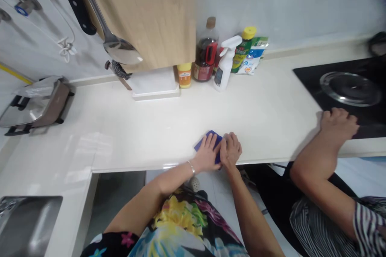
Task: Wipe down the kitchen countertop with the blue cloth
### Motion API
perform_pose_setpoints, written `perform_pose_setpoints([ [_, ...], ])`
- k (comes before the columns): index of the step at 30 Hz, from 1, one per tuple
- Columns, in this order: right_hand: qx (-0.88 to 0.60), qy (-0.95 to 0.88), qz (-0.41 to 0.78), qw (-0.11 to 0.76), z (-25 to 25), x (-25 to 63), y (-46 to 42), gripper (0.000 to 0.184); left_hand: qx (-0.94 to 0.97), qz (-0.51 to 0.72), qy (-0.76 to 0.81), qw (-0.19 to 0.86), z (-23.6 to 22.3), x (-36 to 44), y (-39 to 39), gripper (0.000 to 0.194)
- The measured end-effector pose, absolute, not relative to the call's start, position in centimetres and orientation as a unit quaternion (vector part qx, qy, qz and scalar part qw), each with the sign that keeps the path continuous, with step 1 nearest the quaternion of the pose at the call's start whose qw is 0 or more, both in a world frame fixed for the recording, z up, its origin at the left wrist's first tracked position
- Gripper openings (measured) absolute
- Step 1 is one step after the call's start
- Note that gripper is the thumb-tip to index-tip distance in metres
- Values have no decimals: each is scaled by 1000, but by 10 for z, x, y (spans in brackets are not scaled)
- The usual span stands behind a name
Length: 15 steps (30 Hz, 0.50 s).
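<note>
A blue cloth (218, 140) lies folded on the white counter (144, 136) at its front edge. My left hand (208, 152) rests flat on top of it with the fingers spread, hiding much of it. Close beside, my right hand (231, 148) has its fingers curled at the right side of the cloth, the thumb against it. What is under the right fingers is partly hidden.
Behind stand a white spray bottle (225, 64), a dark sauce bottle (204, 58) and a yellow-capped container (184, 75). A co-worker's hand (339, 122) rests by the black cooktop (316, 76). An electric pan (36, 104) and a sink (33, 225) are left.
</note>
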State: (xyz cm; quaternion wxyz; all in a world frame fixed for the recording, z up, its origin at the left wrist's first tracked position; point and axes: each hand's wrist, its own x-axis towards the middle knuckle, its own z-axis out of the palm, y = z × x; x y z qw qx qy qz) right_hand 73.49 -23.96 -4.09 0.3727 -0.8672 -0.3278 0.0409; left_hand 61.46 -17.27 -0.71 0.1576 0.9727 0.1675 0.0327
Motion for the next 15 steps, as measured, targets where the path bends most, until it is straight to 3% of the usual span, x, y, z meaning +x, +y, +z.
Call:
perform_pose_setpoints([
  [8,-797,-322,164,484,-35,774,-265,70,973,94,95,190,-15,604,-147,91],
  [15,-840,-425,-34,337,-44,747,-255,57,955,110,219,166,-7,484,-56,85],
])
